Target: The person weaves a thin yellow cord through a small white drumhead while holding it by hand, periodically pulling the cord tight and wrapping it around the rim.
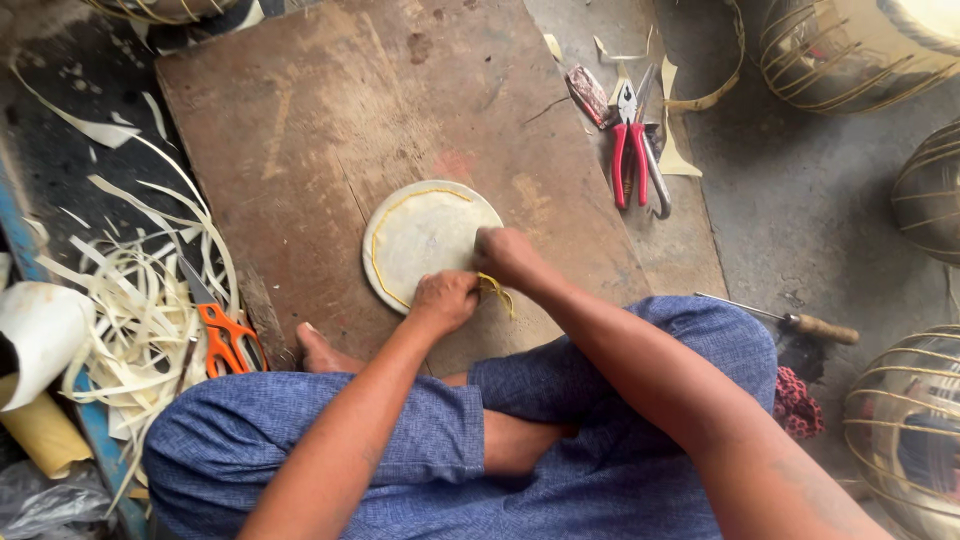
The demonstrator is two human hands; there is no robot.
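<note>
A round, pale disc with a thin yellow strip along its rim lies flat on a brown wooden board. My left hand presses on the disc's near edge, fingers closed on the rim. My right hand sits just to its right, pinching the yellow strip where it leaves the disc. The strip's loose end curls off between the two hands.
Red-handled pliers and a metal tool lie at the board's far right. Orange-handled scissors rest in a pile of pale strips at left. A wooden-handled awl lies at right. Wire-framed lantern bodies stand around the right side.
</note>
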